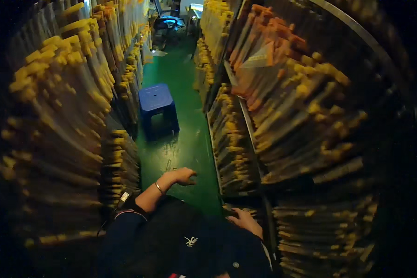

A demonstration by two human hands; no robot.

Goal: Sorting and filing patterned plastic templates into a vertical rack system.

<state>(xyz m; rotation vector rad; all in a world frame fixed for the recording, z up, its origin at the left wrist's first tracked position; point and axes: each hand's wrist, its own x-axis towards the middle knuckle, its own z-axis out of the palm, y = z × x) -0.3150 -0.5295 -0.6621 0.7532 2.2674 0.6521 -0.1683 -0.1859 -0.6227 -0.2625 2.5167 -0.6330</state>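
Folders (236,160) line right side, near right hand (246,222), fingers parted, seemingly empty. Left hand (183,176) above floor (201,192), loosely relaxed, seemingly empty. Step: probably reaching; next likely calls for pinching folder edge.

Blue stool (156,96), green floor (183,139), yellow and orange tabs (72,41), dark top (157,241) with white emblem (190,241)

No legible text anywhere. White emblem (190,241) on the dark jacket (148,245), no letters I can make out. Yellow tips on left-side stacks (55,51) and right-side stacks (234,153): too blurred. Dark marks (168,163) on green floor (171,69): writing or scuffs, can't tell.
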